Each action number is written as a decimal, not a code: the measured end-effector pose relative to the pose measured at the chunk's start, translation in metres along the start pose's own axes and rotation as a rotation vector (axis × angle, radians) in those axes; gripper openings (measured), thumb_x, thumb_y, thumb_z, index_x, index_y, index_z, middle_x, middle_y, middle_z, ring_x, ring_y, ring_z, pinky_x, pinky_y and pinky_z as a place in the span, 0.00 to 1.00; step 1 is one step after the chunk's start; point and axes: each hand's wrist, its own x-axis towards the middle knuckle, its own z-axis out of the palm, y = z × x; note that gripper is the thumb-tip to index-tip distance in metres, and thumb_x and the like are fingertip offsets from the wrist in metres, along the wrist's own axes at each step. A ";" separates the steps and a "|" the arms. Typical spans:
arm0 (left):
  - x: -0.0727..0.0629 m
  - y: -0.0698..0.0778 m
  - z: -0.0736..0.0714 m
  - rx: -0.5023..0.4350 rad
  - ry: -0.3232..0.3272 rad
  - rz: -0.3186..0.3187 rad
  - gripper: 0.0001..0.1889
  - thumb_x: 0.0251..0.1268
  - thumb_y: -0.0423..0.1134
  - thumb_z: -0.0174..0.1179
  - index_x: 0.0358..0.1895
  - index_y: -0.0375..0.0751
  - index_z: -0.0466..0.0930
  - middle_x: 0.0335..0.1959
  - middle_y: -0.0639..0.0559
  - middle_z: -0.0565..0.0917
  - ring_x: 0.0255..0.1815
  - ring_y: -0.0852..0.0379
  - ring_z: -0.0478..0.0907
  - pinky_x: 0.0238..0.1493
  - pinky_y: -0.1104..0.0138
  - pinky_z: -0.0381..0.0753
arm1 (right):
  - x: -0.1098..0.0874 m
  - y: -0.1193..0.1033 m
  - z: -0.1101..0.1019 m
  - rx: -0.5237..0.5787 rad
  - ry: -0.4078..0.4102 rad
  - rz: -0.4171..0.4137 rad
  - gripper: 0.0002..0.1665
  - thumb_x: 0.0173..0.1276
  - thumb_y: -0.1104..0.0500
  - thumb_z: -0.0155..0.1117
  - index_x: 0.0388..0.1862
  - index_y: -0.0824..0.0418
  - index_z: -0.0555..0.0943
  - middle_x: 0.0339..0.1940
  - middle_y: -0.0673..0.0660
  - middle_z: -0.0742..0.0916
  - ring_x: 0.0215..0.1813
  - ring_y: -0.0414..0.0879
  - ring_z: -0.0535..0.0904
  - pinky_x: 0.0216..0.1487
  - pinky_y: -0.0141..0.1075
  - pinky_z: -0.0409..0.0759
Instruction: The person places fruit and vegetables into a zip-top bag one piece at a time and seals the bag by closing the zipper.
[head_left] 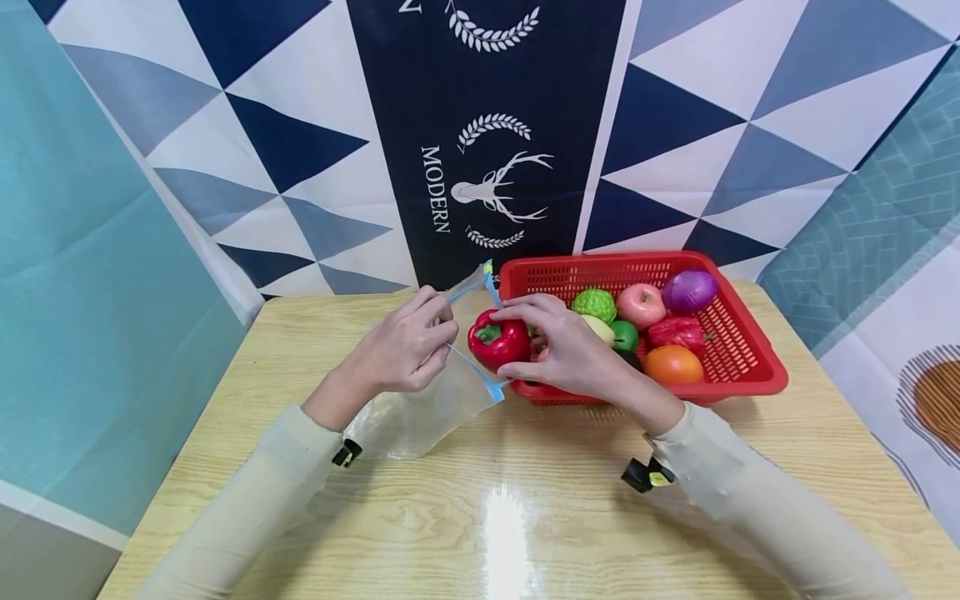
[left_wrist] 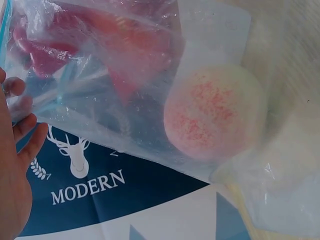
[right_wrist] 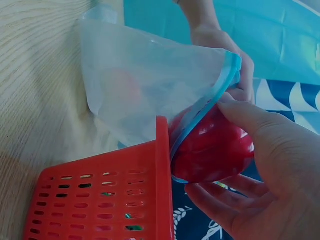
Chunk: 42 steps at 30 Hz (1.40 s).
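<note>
Bell pepper (head_left: 497,343): partly in zip bag (head_left: 423,417)
Left hand (head_left: 408,343): pinches zip bag
Right hand (head_left: 566,348): holds bell pepper
Peach (left_wrist: 215,112): inside zip bag

I face a triangle-patterned backdrop (head_left: 495,92) at twelve o'clock, teal sheeting (head_left: 112,267) at nine, glare (head_left: 506,533) on my wood-grain tabletop (head_left: 420,517) at six.

At the near edge of the red basket (head_left: 750,387), a dark item (head_left: 631,359) is partly hidden beside the right hand (head_left: 567,346) and cannot be identified. The near edge of the desk (head_left: 427,525) is cut off in the head view. In the left wrist view, the left hand (left_wrist: 16,175) is cut off and a round fruit (left_wrist: 215,112) is blurred by the bag (left_wrist: 125,120).
</note>
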 end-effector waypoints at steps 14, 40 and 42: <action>0.000 0.000 0.002 -0.014 0.060 0.020 0.05 0.64 0.34 0.55 0.35 0.39 0.81 0.39 0.44 0.82 0.46 0.46 0.76 0.46 0.57 0.83 | 0.017 -0.012 0.004 -0.038 -0.142 -0.008 0.44 0.63 0.55 0.88 0.78 0.56 0.81 0.64 0.62 0.89 0.60 0.55 0.87 0.56 0.49 0.95; -0.002 -0.001 0.003 -0.015 0.055 0.025 0.06 0.65 0.34 0.53 0.32 0.40 0.79 0.38 0.44 0.80 0.46 0.43 0.76 0.49 0.55 0.81 | 0.014 0.022 -0.050 -0.241 -0.155 0.136 0.33 0.66 0.52 0.86 0.69 0.57 0.88 0.65 0.63 0.90 0.49 0.54 0.85 0.51 0.48 0.84; -0.002 -0.001 0.004 -0.018 0.060 0.027 0.06 0.65 0.34 0.53 0.32 0.40 0.79 0.37 0.44 0.80 0.45 0.43 0.76 0.49 0.55 0.81 | 0.015 0.025 -0.053 -0.269 -0.198 0.143 0.34 0.66 0.52 0.86 0.70 0.54 0.88 0.67 0.63 0.89 0.50 0.54 0.84 0.52 0.49 0.82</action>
